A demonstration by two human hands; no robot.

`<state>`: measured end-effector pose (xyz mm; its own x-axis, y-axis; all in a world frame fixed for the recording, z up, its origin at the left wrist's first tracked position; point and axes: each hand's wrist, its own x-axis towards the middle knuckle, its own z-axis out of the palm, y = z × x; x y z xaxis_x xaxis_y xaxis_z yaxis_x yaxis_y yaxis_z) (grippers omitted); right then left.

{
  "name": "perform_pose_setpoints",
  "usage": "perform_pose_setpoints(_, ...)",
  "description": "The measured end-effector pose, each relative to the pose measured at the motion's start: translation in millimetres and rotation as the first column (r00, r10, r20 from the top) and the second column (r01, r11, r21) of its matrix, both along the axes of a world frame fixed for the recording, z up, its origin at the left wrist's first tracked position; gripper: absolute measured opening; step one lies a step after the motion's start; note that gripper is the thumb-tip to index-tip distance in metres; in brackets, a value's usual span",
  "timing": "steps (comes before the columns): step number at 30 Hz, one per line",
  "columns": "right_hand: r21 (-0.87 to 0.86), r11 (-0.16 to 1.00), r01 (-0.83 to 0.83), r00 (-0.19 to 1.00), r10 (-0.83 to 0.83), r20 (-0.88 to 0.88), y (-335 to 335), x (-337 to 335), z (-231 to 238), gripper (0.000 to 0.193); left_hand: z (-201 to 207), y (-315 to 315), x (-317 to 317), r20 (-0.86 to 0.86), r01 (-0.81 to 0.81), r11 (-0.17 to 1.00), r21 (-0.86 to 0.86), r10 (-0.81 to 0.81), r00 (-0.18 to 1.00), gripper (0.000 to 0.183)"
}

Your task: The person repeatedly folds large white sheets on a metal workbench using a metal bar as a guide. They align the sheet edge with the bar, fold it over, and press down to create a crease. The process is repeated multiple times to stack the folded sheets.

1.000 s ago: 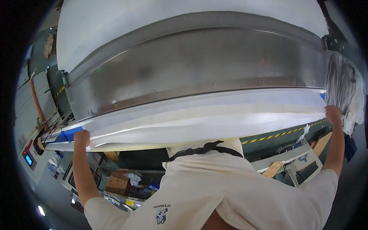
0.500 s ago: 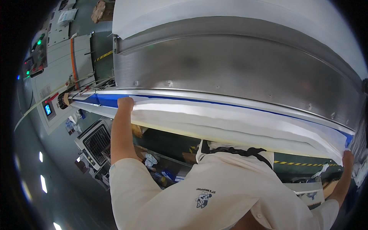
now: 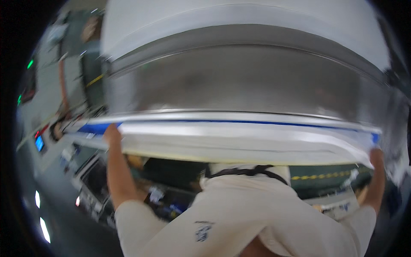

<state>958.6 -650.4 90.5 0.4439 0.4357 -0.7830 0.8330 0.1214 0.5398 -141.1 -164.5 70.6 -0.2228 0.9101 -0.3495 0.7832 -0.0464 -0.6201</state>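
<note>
A long white sheet (image 3: pixel 239 133), perhaps fabric or film, is stretched sideways in front of me, with a crease running along it. My left hand (image 3: pixel 112 133) is closed on its left end. At the far right end my right hand (image 3: pixel 376 155) grips the other corner, its fingers partly hidden and blurred. Behind the sheet runs a blue strip (image 3: pixel 96 128), showing widest beside my left hand and again as a small patch near the right. Both arms are spread wide.
A broad grey metal panel (image 3: pixel 239 79) rises beyond the strip, with white material (image 3: pixel 239 15) above it. A pale ledge edge (image 3: pixel 192 160) runs before my waist. To the left stands a machine with a small lit screen (image 3: pixel 40 143). Lower left is a dark grilled unit (image 3: pixel 92 173).
The view has turned and shifted, so the panel and sheet lie more level and the left-side machine sits further left. Both hands keep their hold on the sheet's ends.
</note>
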Motion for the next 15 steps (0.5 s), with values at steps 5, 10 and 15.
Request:
perform_pose_setpoints(5, 0.009, 0.946, 0.324, 0.941, -0.321, -0.106, 66.8, -57.8, 5.2, 0.035, -7.5, -12.9, 53.4, 0.122, -0.049, 0.999, -0.014, 0.050, 0.991, 0.030)
perform_pose_setpoints(10, -0.082, 0.901, 0.426, 0.881, -0.433, -0.191, 110.0, -95.1, 32.9, 0.048, -0.3, -18.4, 112.1, 0.227, -0.021, 0.999, 0.024, 0.015, 0.974, 0.025)
perform_pose_setpoints(15, -0.108, 0.936, 0.336, 0.890, -0.353, -0.288, 124.7, -111.8, 5.1, 0.049, -0.3, -10.6, 125.6, 0.202, 0.013, 1.000, 0.016, -0.016, 0.979, 0.022)
